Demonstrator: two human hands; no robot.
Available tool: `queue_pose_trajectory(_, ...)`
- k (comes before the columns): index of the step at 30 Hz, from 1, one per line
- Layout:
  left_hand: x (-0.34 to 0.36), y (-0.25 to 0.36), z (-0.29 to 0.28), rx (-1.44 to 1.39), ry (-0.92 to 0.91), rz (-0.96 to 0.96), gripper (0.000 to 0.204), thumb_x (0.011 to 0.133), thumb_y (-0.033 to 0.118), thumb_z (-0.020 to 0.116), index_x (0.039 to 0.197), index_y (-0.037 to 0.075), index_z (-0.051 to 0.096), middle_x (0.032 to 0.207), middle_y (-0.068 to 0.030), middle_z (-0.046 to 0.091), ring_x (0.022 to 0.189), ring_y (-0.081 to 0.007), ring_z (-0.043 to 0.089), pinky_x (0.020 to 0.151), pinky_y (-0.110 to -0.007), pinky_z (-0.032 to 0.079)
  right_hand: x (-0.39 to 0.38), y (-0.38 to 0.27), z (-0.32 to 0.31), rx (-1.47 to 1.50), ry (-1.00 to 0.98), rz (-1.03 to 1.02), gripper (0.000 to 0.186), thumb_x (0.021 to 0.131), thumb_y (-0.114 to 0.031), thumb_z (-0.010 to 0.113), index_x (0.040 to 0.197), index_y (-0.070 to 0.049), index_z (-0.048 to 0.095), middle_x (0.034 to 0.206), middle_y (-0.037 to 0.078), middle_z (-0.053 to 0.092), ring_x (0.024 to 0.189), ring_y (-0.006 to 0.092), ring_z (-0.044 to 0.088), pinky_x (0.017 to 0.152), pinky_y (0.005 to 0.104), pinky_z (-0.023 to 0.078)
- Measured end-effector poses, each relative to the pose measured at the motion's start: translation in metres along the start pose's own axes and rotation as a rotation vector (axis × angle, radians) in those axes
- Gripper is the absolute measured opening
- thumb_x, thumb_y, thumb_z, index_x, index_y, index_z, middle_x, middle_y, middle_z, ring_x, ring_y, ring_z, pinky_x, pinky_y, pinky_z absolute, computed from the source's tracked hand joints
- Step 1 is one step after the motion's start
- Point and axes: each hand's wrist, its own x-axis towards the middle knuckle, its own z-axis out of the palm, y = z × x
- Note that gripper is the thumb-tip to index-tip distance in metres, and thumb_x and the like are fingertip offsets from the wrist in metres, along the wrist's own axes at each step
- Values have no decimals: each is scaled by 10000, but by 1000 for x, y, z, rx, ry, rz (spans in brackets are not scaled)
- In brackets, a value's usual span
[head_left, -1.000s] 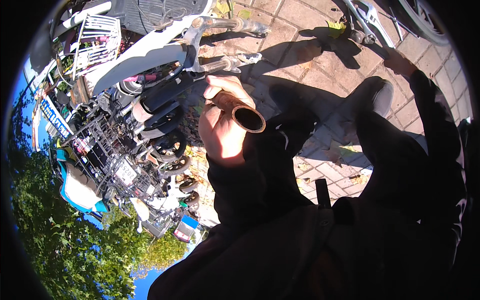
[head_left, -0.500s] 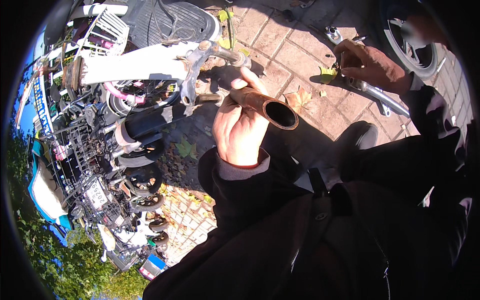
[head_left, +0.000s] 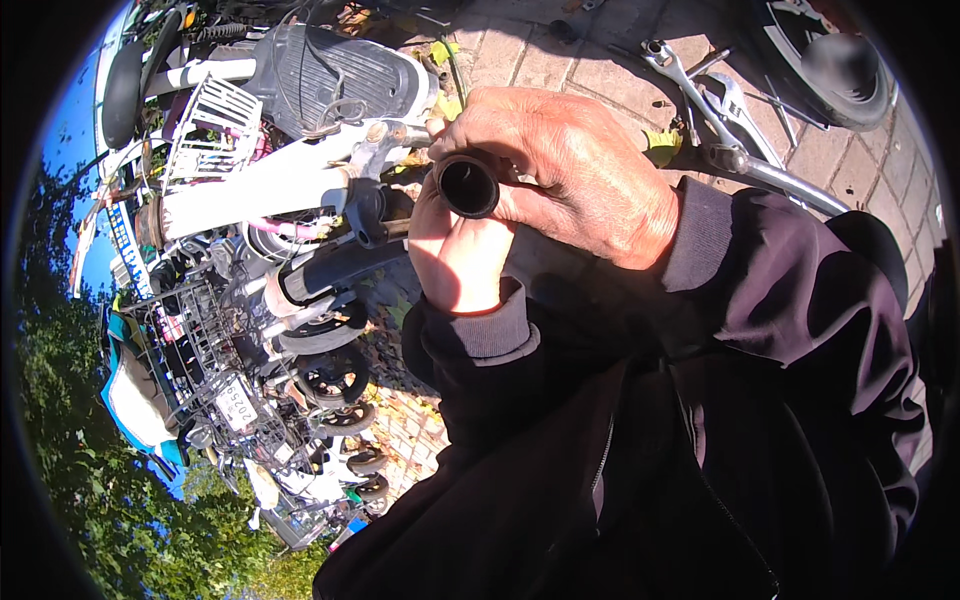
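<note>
A rusty metal pipe (head_left: 468, 188) points its open round end up toward me. My left hand (head_left: 462, 262) is wrapped round it from below. My right hand (head_left: 590, 175) is closed against the same end, its fingers curled over the far side and its thumb along the near side. Whether the right fingers also pinch something small is hidden. Just left of my hands lies a white vehicle frame (head_left: 260, 205) with a grey metal fork clamp (head_left: 368, 205) at its end.
On the paving at upper right lie a wrench (head_left: 690, 95), an adjustable wrench (head_left: 738, 112) and a long metal bar (head_left: 785, 182). Beyond them rests a small wheel (head_left: 850, 85). A ribbed grey footboard (head_left: 345, 80) and a wire basket (head_left: 205, 335) among parked vehicles fill the left.
My right hand has left the tools on the paving, moved left and closed on the pipe. The pipe now faces me more squarely, and the view has shifted slightly.
</note>
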Motion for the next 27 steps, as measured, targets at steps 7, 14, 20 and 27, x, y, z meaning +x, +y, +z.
queue_pose_trajectory(7, 17, 3, -2, -698, -269, -258, 313, 1057, 137, 382, 1211, -50, 581, 1197, -194, 632, 1110, -293, 638, 1018, -448, 509, -7, -8, -15, 38, -14, -26, 289, 852, -130, 724, 1108, -28, 636, 989, 134, 636, 952, 356, 653, 802, 410, 524)
queue_pose_trajectory(14, 23, 14, 8, -959, -27, -335, 349, 1099, 225, 406, 1298, 13, 599, 1201, -145, 711, 1064, -270, 693, 962, -416, 575, -5, -18, -31, 490, 73, 215, 260, 941, -153, 743, 1153, -28, 660, 1063, 59, 689, 984, 143, 653, 889, 298, 533)
queue_pose_trajectory(20, 14, -5, 48, -308, 4, 195, 401, 1073, 278, 523, 1380, 20, 529, 1416, -156, 532, 1324, -230, 491, 1126, -355, 441, -4, 3, -52, 863, 400, 558, 299, 983, -265, 636, 1152, -21, 668, 1047, 111, 695, 979, 217, 696, 891, 390, 593)
queue_pose_trajectory(27, 4, -4, 54, 65, 40, 418, 479, 1040, 299, 590, 1433, 39, 507, 1492, -120, 473, 1356, -215, 468, 1146, -409, 406, -7, 24, -57, 1125, 388, 730, 472, 1012, -424, 583, 1271, -29, 594, 1117, 164, 670, 996, 343, 680, 963, 448, 554)
